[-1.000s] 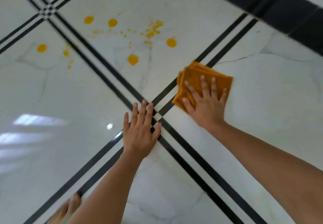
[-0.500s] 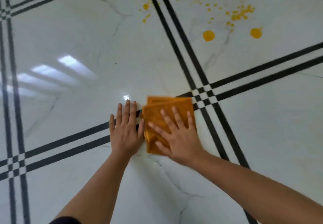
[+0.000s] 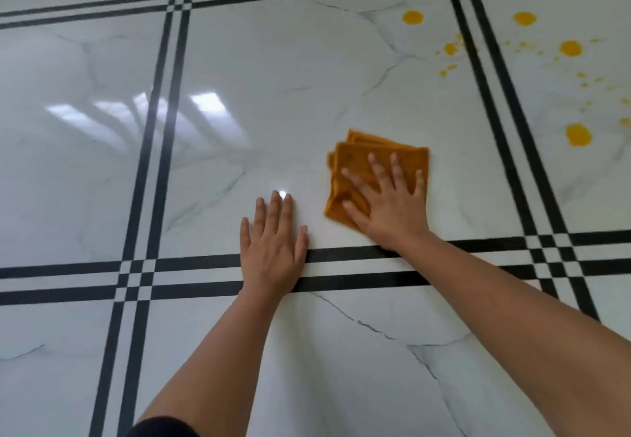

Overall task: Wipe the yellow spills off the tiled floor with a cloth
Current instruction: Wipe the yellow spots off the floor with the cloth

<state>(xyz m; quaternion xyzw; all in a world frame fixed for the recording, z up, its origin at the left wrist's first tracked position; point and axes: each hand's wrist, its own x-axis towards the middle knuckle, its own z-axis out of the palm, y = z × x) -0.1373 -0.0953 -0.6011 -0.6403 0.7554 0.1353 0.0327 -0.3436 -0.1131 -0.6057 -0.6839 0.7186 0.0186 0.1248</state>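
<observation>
A folded orange cloth point(image 3: 355, 160) lies flat on the white marbled tiled floor point(image 3: 273, 95). My right hand point(image 3: 389, 204) presses down on it with fingers spread. My left hand point(image 3: 273, 245) rests flat on the bare tile just left of the cloth, across a black double line, holding nothing. Yellow spills sit at the upper right: a large drop point(image 3: 578, 134) to the right of the cloth past the black lines, another drop point(image 3: 412, 17) farther up, and several small splashes point(image 3: 450, 49) between them. The cloth is apart from all of them.
Black double lines point(image 3: 170, 95) cross the glossy floor and form a grid. Window light reflects on the tile at the left point(image 3: 205, 102).
The view has swung left, so the spills now lie at the upper right. Both hands and the cloth sit on the tile above the horizontal black lines, the hands a little farther apart.
</observation>
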